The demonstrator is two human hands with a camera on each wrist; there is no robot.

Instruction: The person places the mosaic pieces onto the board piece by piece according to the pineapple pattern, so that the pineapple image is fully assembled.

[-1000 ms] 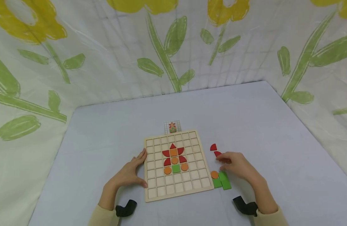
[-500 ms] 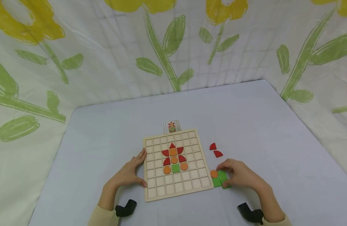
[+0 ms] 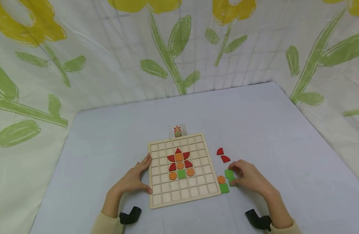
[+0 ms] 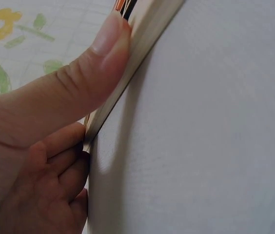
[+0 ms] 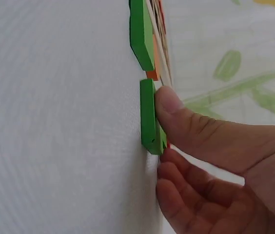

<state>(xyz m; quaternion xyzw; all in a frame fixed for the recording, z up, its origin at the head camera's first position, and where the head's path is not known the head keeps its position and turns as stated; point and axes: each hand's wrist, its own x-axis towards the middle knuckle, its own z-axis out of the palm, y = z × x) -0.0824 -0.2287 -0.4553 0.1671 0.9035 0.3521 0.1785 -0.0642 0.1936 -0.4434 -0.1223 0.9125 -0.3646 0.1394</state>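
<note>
A wooden grid board (image 3: 194, 188) lies flat, bearing a figure of red, orange and green tiles in its cells. My left hand (image 3: 132, 180) steadies the board's left side, thumb and fingertips spread along the edge; in the left wrist view the thumb (image 4: 110, 44) lies against the rim. To the right of the board, my right hand (image 3: 251, 177) pinches green square tiles (image 3: 229, 174) between thumb and fingers, low at the table. The right wrist view shows the thumb on top of a green tile (image 5: 148, 114), with the other fingers curled beyond it.
Beside the board's right edge lie an orange round tile (image 3: 221, 179) and another green square tile (image 3: 224, 188). Two red quarter-circle tiles (image 3: 225, 159) are farther back. A small pattern card (image 3: 171, 131) sits at the board's far edge. Flowered cloth (image 3: 109, 65) hangs behind the table.
My right hand has come down from the red tiles to the green ones, then shifted two green squares slightly away from the other green tile. The left hand stays at the board.
</note>
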